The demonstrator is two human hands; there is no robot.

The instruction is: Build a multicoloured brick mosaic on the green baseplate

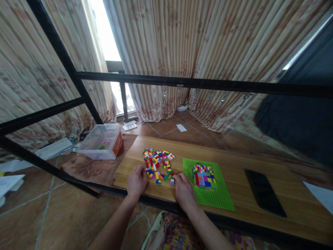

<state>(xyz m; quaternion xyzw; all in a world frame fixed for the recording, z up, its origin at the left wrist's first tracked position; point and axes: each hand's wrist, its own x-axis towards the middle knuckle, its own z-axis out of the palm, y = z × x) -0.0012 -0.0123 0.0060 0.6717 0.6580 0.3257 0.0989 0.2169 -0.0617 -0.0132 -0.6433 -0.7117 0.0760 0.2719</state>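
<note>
Loose toy building bricks (155, 162) in many colours lie in a spread on the wooden table. My left hand (136, 180) rests at the left edge of these bricks, its fingers curled inward; whatever they hold is hidden. On the near right side of the spread, my right hand (184, 189) has its fingers closed at a pale lavender brick (172, 181). To the right of that hand lies a green studded baseplate (223, 194). A block of multicoloured bricks (204, 176) stands built up on it.
A clear plastic box (91, 150) with a few pink and green pieces sits left of the table (161, 140). A black phone-like slab (265, 192) and white paper (319, 194) lie on the right. A black metal rail (192, 80) crosses behind, before curtains.
</note>
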